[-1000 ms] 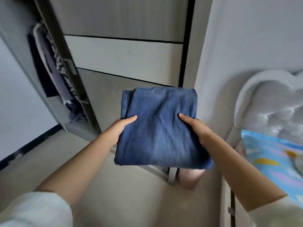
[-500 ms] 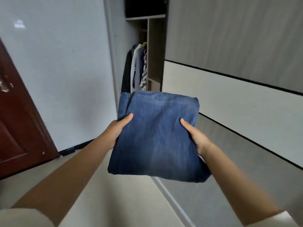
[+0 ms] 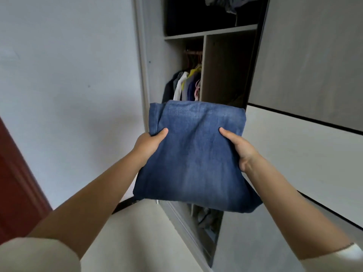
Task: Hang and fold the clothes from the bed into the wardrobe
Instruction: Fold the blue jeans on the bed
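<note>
A folded blue denim garment (image 3: 194,154) is held out in front of me at chest height. My left hand (image 3: 149,142) grips its left edge with the thumb on top. On the right edge, my right hand (image 3: 239,148) grips it the same way; the fingers of both are hidden beneath the cloth. Straight ahead stands the open wardrobe (image 3: 210,34), with several hanging clothes (image 3: 186,85) on a rail in its left bay. The bay (image 3: 225,71) to the right of the divider is bare as far as I can see.
The sliding wardrobe door (image 3: 314,79) covers the right side. A grey wall (image 3: 68,85) runs along the left, with a dark red door (image 3: 17,193) at the far left. Some clothes lie in the wardrobe's bottom (image 3: 206,218) and on the top shelf (image 3: 231,4).
I have turned from the bed towards the wardrobe opening and come closer. Both hands keep the same grip on the folded denim, which now sits right in front of the open bay.
</note>
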Demonstrator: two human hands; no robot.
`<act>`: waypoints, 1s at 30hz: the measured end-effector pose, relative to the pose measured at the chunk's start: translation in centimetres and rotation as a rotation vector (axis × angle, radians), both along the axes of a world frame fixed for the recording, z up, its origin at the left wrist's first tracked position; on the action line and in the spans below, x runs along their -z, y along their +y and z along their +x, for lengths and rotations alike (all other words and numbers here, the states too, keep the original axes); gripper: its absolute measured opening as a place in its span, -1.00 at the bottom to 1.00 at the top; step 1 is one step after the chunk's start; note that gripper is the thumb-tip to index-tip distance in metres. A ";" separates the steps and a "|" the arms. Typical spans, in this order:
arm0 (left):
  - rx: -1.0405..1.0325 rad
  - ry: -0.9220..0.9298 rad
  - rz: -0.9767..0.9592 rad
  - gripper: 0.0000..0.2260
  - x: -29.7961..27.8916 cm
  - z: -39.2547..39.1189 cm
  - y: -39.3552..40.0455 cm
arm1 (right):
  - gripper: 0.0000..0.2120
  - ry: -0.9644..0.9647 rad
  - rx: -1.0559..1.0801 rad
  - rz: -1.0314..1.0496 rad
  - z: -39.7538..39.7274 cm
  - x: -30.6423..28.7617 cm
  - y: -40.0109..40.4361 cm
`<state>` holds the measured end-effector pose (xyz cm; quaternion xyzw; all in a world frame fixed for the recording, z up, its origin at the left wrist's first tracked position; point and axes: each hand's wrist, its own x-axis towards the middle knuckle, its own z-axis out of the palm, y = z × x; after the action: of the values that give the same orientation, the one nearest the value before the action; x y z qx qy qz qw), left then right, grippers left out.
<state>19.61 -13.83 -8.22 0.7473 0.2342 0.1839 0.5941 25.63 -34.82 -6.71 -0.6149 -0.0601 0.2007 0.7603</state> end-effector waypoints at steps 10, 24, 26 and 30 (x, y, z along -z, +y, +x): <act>0.113 -0.084 0.095 -0.64 -4.5 17.5 11.5 | -0.84 -0.084 0.171 -0.026 14.4 -4.0 10.3; 0.635 -0.260 0.386 -0.63 -9.5 38.7 9.2 | -0.74 -0.133 0.985 -0.018 24.1 -6.8 12.2; 0.709 -0.232 0.452 -0.61 -9.6 40.0 6.8 | -0.71 -0.163 1.109 -0.102 24.9 -6.8 11.3; 0.803 -0.177 0.478 -0.63 -9.0 44.6 2.2 | -0.63 -0.176 1.353 -0.457 28.1 -6.2 10.0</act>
<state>64.22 -11.68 0.83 0.8759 -0.1735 0.0516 0.4473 53.76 -24.87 -0.50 -0.6751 0.3164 -0.3570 0.5627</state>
